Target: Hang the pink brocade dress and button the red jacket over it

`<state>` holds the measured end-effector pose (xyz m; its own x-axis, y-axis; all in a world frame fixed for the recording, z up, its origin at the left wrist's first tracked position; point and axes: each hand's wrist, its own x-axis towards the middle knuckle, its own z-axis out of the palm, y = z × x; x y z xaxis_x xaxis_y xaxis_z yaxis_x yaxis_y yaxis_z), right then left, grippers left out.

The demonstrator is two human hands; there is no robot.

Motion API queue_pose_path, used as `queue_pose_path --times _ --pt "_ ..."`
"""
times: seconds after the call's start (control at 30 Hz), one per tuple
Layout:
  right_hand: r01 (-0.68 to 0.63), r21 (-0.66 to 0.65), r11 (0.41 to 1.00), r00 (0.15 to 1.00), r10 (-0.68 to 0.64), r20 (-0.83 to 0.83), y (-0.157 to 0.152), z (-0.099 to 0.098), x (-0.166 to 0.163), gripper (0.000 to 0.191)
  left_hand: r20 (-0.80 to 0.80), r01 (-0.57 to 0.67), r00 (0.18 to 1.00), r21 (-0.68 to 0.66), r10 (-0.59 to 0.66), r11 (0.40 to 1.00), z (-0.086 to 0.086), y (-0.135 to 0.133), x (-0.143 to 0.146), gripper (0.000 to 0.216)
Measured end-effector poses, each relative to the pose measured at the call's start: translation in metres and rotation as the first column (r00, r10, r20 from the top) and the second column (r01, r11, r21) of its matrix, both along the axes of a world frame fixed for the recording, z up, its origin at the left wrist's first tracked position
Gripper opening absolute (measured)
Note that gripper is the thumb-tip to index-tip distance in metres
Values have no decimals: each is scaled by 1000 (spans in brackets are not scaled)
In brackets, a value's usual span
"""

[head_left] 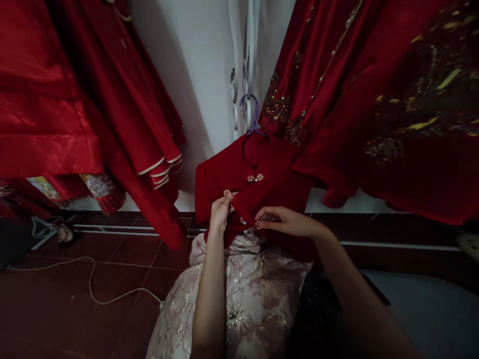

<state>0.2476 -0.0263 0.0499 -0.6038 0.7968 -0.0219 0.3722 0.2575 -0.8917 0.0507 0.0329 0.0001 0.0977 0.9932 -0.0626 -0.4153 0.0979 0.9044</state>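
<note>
A dark red jacket (220, 177) with pearl clasps (255, 177) hangs in front of me on a purple hanger (253, 112). Under it falls a pale pink brocade skirt (258, 289). My left hand (219, 213) pinches the jacket's front flap beside a pearl clasp, fingers closed. My right hand (285, 222) is closed on the opposite flap edge at a lower clasp. Both forearms reach up from the bottom of the head view.
Red satin garments (123, 99) hang at left and a red gown with gold embroidery (392, 99) at right. White hangers (243, 50) hang on the white wall. A white cable (90, 279) lies on dark red floor tiles. A grey surface (430, 309) sits at lower right.
</note>
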Motion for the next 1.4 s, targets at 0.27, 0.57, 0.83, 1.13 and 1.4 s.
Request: queue_pose_path --times 0.27,0.57,0.83,1.13,1.4 --pt "-26 5 1000 999 26 46 -2 0 -1 33 -100 -47 994 2 47 999 -1 1 -2 27" --pt "-11 30 999 997 9 73 -10 14 14 32 -45 -117 992 -36 115 992 0 -1 4 24" --pt "25 73 997 996 -31 81 -14 16 14 31 -14 -17 1000 -61 16 998 1 0 -5 23" --pt "18 53 998 992 -25 124 -14 14 16 38 -84 32 996 -48 -36 998 0 -4 -15 28" --pt "9 42 999 991 -15 132 -13 14 17 41 -159 52 986 -34 -57 998 4 -6 -28 26"
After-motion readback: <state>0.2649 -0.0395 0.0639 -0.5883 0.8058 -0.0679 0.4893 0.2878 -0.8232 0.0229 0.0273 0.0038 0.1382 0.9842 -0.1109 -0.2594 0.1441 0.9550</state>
